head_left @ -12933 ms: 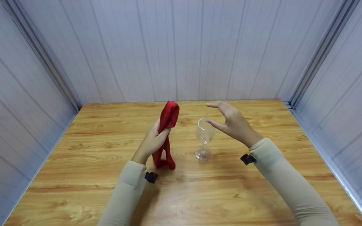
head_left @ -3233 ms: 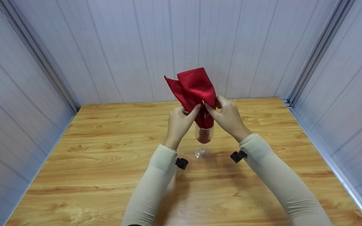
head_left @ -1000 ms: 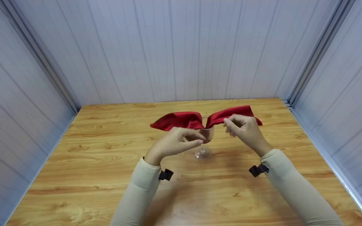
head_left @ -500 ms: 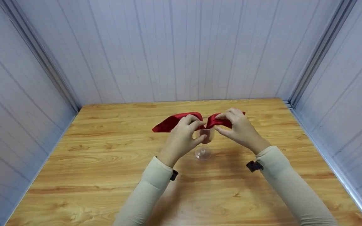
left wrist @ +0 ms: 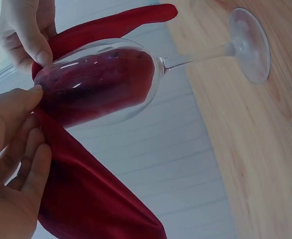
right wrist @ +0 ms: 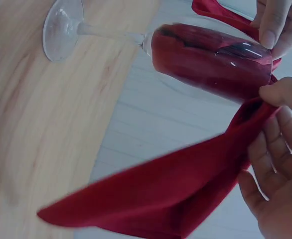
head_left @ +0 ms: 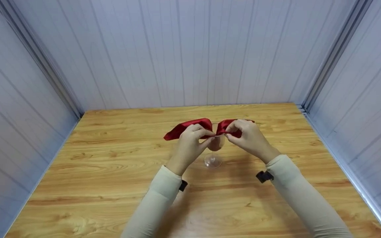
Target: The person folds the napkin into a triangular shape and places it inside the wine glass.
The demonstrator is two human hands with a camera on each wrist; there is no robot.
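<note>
A clear stemmed wine glass (head_left: 213, 161) stands upright on the table. Folded inside its bowl is the middle of a red cloth napkin (head_left: 183, 128), whose two ends spread out over the rim to left and right. My left hand (head_left: 190, 143) pinches the cloth at the left side of the rim. On the right side, my right hand (head_left: 248, 138) pinches the other wing near the rim, thumb against the fingers. The left wrist view shows the napkin (left wrist: 96, 189) hanging past the left fingers; in the right wrist view the napkin's right end (right wrist: 151, 194) tapers to a point.
The wood-grain table (head_left: 111, 178) is bounded by a white panelled wall (head_left: 190, 53) behind and side walls left and right. A small black device (head_left: 264, 176) sits on the right wrist, another on the left.
Earlier the left hand held the napkin beside the bare glass; then both hands put it in. Its ends since folded down sideways, and both hands have closed in to pinch it at the rim.
</note>
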